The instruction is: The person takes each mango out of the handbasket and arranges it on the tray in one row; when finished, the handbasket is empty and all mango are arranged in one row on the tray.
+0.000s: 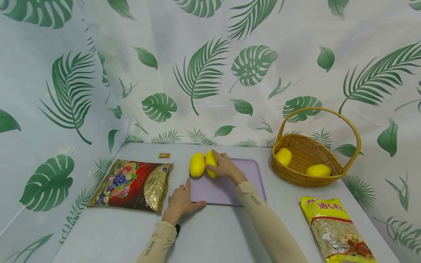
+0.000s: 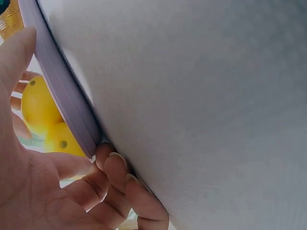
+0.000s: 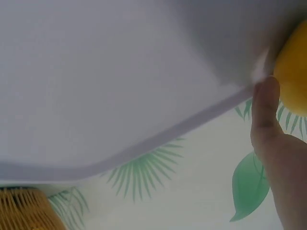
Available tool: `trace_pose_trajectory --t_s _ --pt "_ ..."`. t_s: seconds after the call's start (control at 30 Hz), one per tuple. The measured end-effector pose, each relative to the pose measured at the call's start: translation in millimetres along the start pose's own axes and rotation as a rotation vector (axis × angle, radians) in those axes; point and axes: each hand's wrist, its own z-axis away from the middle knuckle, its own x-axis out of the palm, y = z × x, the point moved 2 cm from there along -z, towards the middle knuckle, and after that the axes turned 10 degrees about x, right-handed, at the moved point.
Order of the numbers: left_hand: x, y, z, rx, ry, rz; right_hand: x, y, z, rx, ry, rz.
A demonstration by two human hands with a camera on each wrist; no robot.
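Two yellow mangoes sit side by side at the back left of a lilac tray (image 1: 251,175). My right hand (image 1: 227,168) grips the right-hand mango (image 1: 210,173), fingers over its far side and thumb on its near side. The other mango (image 1: 197,165) lies just left of it, close to the tray's left rim. My left hand (image 1: 181,204) rests at the tray's front left corner, thumb along the front edge and index finger along the left side. In the left wrist view its other fingers (image 2: 115,170) rest loosely bent near the table beside that corner.
A wicker basket (image 1: 279,171) with a tall handle stands at the right with two more mangoes (image 1: 318,170). A yellow noodle bag (image 1: 337,228) lies front right. At left are a red and gold fruit-print bag (image 1: 131,184) and a small orange wrapped sweet (image 1: 164,155).
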Motion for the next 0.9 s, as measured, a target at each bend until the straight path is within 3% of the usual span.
trace_pose_trajectory --t_s 0.43,0.9 --pt "-1.2 1.9 1.2 0.003 -0.005 0.004 -26.0 32.2 14.3 0.005 0.055 -0.002" --pt "-0.5 2.7 2.5 -0.004 -0.022 0.008 -89.3 76.0 46.7 -0.003 0.159 0.057"
